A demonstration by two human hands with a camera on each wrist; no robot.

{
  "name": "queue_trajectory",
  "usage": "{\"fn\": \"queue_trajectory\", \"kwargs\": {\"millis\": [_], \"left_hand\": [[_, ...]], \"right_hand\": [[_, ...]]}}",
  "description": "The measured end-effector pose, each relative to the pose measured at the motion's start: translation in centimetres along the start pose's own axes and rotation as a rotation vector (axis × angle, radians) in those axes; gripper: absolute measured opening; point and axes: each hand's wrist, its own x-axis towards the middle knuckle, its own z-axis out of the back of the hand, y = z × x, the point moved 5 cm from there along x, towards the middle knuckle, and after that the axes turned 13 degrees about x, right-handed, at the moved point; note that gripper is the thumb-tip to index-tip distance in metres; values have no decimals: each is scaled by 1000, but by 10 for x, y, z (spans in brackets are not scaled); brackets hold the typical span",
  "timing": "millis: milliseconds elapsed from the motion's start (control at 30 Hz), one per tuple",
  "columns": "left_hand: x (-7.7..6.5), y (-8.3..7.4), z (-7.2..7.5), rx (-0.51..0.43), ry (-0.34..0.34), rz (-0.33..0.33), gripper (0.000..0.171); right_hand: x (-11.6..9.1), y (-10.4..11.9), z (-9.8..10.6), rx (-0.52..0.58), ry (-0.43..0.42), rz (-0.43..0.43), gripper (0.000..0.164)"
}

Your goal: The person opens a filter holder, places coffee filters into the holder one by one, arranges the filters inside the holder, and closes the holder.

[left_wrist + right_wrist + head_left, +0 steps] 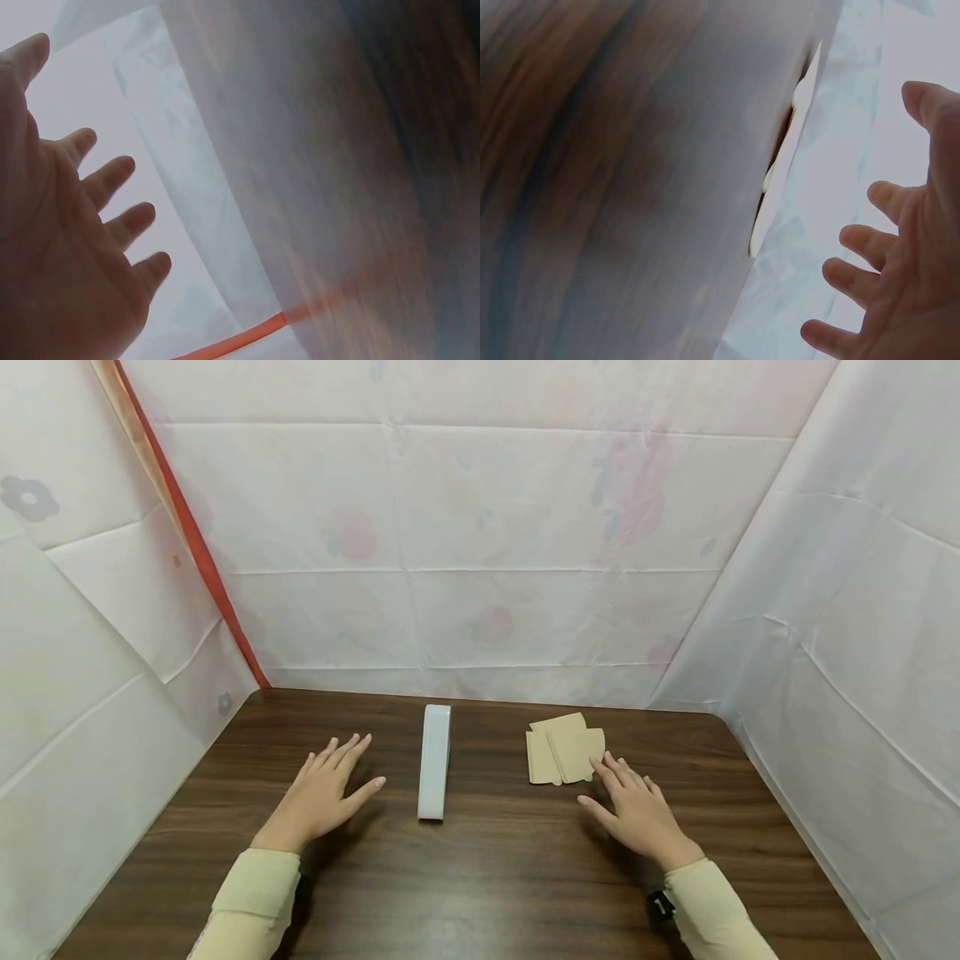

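Observation:
On the dark wood table, a long pale blue-white strip-like object lies between the two hands; its exact kind cannot be told. To its right are a few flat tan cardboard-like pieces, overlapping, with small rounded tabs; the right wrist view shows these pieces edge-on. My left hand is held to the left of the strip, fingers straight and spread, holding nothing. My right hand hovers by the near right corner of the tan pieces, fingers extended. Its fingertips overlap their edge in the head view; contact cannot be told.
The wooden table is bordered by a white patterned sheet at the back and both sides. A red strip runs down the back left corner to the table. A dark watch-like band sits on the right wrist.

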Motion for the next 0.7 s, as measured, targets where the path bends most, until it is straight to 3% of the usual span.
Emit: {"fn": "queue_trajectory", "kwargs": {"millis": [200, 467, 700], "left_hand": [[8, -1, -3, -116, 23, -33, 78], [14, -4, -5, -181, 30, -58, 75], [21, -7, -7, -297, 18, -112, 66]], "right_hand": [[5, 18, -5, 39, 43, 29, 72], [10, 32, -15, 59, 50, 77, 70], [16, 47, -24, 92, 73, 120, 71]]}}
